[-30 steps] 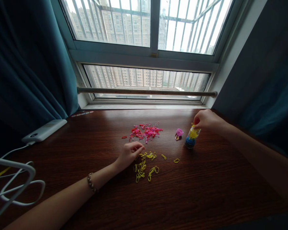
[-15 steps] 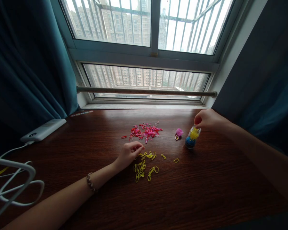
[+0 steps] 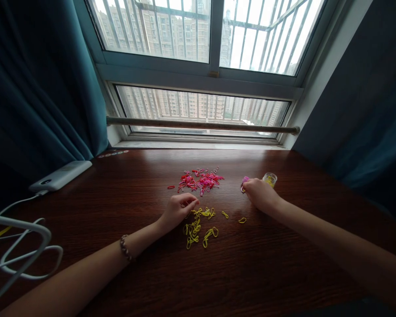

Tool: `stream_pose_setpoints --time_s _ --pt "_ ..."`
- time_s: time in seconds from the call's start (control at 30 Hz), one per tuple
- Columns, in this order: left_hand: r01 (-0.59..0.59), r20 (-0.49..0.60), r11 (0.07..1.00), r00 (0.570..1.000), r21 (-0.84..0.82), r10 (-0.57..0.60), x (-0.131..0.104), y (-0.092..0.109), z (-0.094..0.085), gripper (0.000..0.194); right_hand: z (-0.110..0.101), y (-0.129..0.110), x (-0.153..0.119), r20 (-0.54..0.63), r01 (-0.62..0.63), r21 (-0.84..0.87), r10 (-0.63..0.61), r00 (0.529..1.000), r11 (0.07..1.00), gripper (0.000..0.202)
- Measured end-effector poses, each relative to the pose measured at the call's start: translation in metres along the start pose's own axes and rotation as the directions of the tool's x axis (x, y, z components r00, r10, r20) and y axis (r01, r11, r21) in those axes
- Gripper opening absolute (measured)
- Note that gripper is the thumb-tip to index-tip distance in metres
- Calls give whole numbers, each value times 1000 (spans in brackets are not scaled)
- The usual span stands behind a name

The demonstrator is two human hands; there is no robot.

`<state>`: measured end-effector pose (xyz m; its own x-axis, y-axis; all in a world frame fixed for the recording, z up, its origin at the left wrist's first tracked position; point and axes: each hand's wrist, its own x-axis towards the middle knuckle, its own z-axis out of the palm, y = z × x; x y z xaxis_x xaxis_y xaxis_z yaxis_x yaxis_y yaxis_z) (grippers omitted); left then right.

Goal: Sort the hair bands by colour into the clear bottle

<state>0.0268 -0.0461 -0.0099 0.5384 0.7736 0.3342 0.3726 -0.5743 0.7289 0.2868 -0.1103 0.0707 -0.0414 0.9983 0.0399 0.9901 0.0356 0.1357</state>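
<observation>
My left hand (image 3: 180,207) rests on the table with thumb and fingers pinched together. What it holds, if anything, I cannot make out. Its fingertips are beside a loose spread of yellow rubber bands (image 3: 194,226). My right hand (image 3: 261,193) is closed, its fingertips at a small pink cup-like piece (image 3: 246,179) that they partly cover; whether they grip it is unclear. Right behind that hand stands a clear jar (image 3: 271,177) with yellow bands inside; its lower part is hidden. A pile of pink and red rubber bands (image 3: 203,181) lies beyond my left hand.
A white power bank (image 3: 61,176) with white cables (image 3: 33,229) lies at the left. Dark wooden table (image 3: 145,281) runs up to a barred window (image 3: 198,105) with a metal rail (image 3: 201,125). Blue curtains (image 3: 53,79) hang on both sides.
My right hand has left the jar's mouth and moved left and down to the pink piece, now in front of the jar. The left hand has kept its place.
</observation>
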Motion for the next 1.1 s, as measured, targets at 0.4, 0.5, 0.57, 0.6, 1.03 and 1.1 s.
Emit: stream_pose_setpoints --time_s 0.4,0.5,0.57,0.6,1.03,1.1 --pt "-49 -1 998 999 42 49 -3 3 0 23 57 -23 36 -35 -212 -114 209 977 971 29" --pt "-54 6 994 999 91 54 -1 3 -4 24 54 -31 28 -79 -218 -123 210 975 968 31" --pt "-39 35 985 999 166 34 1 3 -11 24 49 -38 18 -111 -178 -107 166 980 978 30" --pt "-18 56 977 998 214 6 2 3 -15 24 46 -41 12 -127 -139 -81 128 984 987 27" --pt "203 553 975 804 90 -218 -3 11 -29 51 71 -50 -22 -215 226 632 -112 970 742 19" --pt "162 572 984 802 75 -176 -7 16 -28 55 71 -60 -26 -265 321 699 -186 946 639 19"
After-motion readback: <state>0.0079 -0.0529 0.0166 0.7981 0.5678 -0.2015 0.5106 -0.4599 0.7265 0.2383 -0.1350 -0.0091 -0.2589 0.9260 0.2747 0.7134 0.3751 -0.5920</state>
